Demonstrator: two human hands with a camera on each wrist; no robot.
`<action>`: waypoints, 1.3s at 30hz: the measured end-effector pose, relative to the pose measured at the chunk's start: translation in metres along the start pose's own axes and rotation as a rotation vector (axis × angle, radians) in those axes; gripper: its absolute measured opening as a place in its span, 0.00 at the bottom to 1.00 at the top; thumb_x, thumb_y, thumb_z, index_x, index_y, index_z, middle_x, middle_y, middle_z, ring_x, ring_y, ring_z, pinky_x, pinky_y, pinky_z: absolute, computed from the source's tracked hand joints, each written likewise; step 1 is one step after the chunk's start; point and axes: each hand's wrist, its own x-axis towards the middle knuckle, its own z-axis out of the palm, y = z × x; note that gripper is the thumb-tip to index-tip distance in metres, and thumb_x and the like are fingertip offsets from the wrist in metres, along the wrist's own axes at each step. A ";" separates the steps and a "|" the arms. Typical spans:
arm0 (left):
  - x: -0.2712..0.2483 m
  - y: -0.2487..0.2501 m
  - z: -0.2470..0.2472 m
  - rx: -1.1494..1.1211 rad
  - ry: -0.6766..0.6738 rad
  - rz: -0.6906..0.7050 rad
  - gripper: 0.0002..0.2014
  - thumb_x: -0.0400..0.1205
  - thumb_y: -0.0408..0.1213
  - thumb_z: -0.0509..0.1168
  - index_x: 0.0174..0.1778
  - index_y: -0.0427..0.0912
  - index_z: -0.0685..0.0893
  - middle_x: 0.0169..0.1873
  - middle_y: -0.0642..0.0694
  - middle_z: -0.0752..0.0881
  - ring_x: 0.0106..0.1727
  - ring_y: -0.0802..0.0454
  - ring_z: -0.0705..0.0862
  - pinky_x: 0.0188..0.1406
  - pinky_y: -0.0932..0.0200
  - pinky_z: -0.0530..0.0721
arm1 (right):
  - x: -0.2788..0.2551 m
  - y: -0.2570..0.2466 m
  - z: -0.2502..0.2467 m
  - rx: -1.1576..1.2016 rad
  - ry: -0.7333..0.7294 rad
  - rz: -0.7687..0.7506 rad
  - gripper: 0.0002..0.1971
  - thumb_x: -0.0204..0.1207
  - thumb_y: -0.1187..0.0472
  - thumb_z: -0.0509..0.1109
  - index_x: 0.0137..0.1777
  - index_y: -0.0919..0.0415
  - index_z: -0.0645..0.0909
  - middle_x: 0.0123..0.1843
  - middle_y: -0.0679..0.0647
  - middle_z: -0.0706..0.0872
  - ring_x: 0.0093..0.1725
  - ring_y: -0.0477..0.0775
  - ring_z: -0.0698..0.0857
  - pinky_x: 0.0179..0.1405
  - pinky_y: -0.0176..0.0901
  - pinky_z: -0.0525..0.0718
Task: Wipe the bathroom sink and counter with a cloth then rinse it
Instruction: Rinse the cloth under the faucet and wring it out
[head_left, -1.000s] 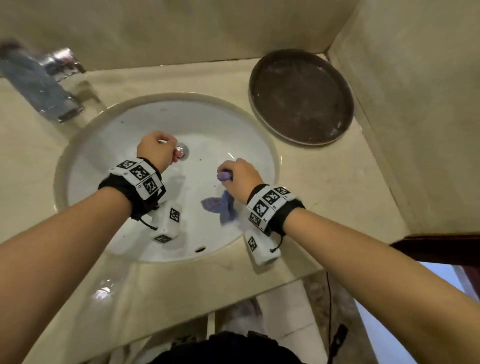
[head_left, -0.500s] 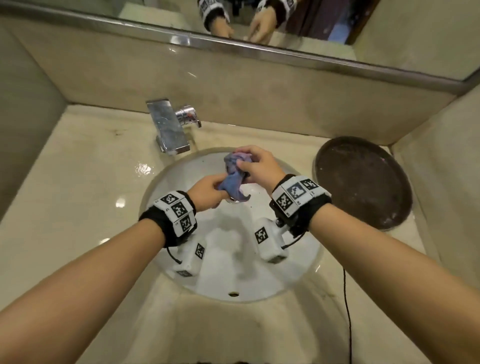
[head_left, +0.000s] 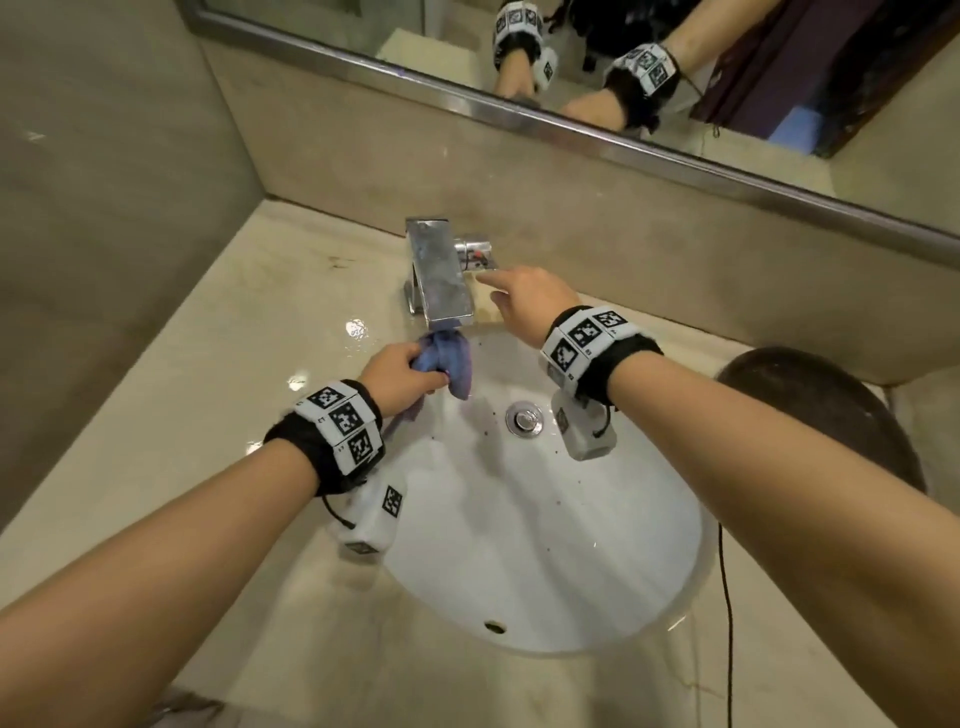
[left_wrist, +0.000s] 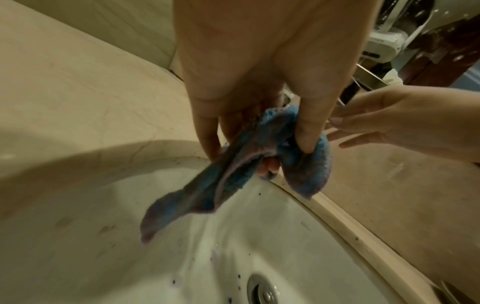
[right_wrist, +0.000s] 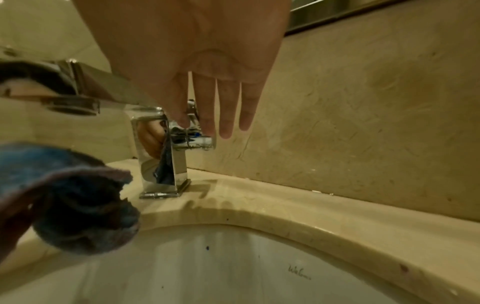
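Note:
A crumpled blue-purple cloth (head_left: 451, 357) (left_wrist: 233, 170) (right_wrist: 70, 197) hangs just under the spout of the chrome faucet (head_left: 439, 275) (right_wrist: 161, 156). My left hand (head_left: 402, 371) (left_wrist: 259, 131) grips it over the back rim of the white sink (head_left: 545, 519) (left_wrist: 155, 257) (right_wrist: 233, 267). My right hand (head_left: 524, 301) (left_wrist: 376, 123) (right_wrist: 210, 123) is open, its straight fingers reaching to the faucet handle (head_left: 475, 252) (right_wrist: 197, 142); whether they touch it is unclear. No water runs from the spout.
A beige marble counter (head_left: 208, 389) surrounds the sink, with wet patches left of the faucet. A dark round tray (head_left: 831, 405) sits at the right against the wall. A mirror (head_left: 623, 52) runs along the back. The drain plug (head_left: 524, 418) lies mid-basin.
The cloth passed from my right hand to my left, and rose from the basin to the spout. My right hand let go and moved to the faucet handle.

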 end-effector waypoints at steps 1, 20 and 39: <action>0.000 0.001 -0.001 -0.004 0.008 0.004 0.06 0.76 0.32 0.69 0.36 0.45 0.79 0.31 0.43 0.84 0.31 0.47 0.81 0.40 0.58 0.78 | 0.000 0.000 0.000 -0.005 0.021 0.001 0.20 0.84 0.60 0.54 0.74 0.49 0.71 0.69 0.59 0.81 0.66 0.63 0.80 0.56 0.49 0.78; 0.008 0.005 -0.005 -0.036 0.017 -0.053 0.03 0.77 0.33 0.68 0.42 0.40 0.80 0.27 0.44 0.82 0.22 0.57 0.81 0.23 0.72 0.79 | 0.000 0.003 0.004 0.190 0.037 0.130 0.17 0.84 0.54 0.56 0.69 0.56 0.76 0.65 0.58 0.84 0.64 0.62 0.81 0.56 0.46 0.77; 0.015 -0.019 -0.003 -0.310 0.146 -0.109 0.12 0.84 0.31 0.57 0.37 0.41 0.82 0.34 0.44 0.81 0.36 0.53 0.79 0.36 0.66 0.77 | -0.026 -0.021 0.065 1.094 -0.071 0.621 0.06 0.76 0.64 0.69 0.51 0.63 0.84 0.42 0.58 0.86 0.45 0.57 0.85 0.53 0.50 0.85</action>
